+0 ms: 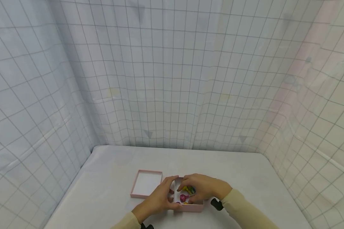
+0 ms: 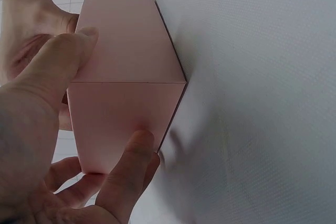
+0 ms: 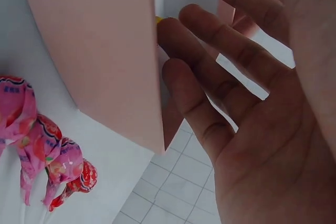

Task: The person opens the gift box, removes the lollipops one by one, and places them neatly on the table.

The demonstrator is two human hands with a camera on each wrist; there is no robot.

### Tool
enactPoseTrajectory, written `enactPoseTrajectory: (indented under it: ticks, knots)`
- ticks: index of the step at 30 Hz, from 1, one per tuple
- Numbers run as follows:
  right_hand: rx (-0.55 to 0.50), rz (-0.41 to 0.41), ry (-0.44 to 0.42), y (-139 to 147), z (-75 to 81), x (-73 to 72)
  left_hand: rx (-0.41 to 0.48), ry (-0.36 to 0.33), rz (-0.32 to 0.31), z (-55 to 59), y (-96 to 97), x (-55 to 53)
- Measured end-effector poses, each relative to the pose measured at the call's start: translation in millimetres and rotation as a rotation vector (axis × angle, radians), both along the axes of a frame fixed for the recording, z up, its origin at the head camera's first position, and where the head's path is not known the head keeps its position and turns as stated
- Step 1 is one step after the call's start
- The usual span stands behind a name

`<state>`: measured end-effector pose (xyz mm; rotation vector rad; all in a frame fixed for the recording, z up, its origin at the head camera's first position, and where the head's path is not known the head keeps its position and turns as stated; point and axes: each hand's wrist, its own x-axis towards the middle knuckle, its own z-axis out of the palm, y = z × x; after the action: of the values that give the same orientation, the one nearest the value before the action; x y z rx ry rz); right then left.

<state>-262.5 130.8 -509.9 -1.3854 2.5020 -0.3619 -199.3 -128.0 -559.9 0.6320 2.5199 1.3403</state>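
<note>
A pink box point(image 1: 192, 208) stands without its lid on the white table, holding several wrapped lollipops. Among these are a magenta lollipop point(image 1: 183, 197) and yellow-green ones point(image 1: 186, 189). My left hand point(image 1: 159, 198) holds the box at its left side, thumb on the front wall and a fingertip pressed on the adjoining wall in the left wrist view. Over the rim from the right, my right hand point(image 1: 204, 186) reaches in with fingers spread and loosely bent, thumb close to the magenta lollipop. In the right wrist view nothing shows in its fingers.
A shallow pink lid point(image 1: 141, 194) with a white inside lies left of the box. Several pink and red lollipops point(image 3: 39, 140) lie in a row on the table beside the box's right wall. Grid-patterned white curtains point(image 1: 172, 79) enclose the table.
</note>
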Motion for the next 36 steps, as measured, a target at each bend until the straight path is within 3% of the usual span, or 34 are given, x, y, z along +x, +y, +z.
enactPoseTrajectory:
  ticks: [15,21,36]
  knots:
    - [0.033,0.052,-0.084,-18.5,-3.7,-10.7,0.001,0.016,-0.003,2.2,-0.5,0.9]
    - [0.022,0.021,-0.155,-20.7,-4.9,-13.6,0.004,0.012,-0.003,2.5,-0.8,1.4]
    - [0.077,0.036,-0.110,-32.0,-8.0,-13.4,0.028,0.012,-0.008,2.0,-1.1,1.1]
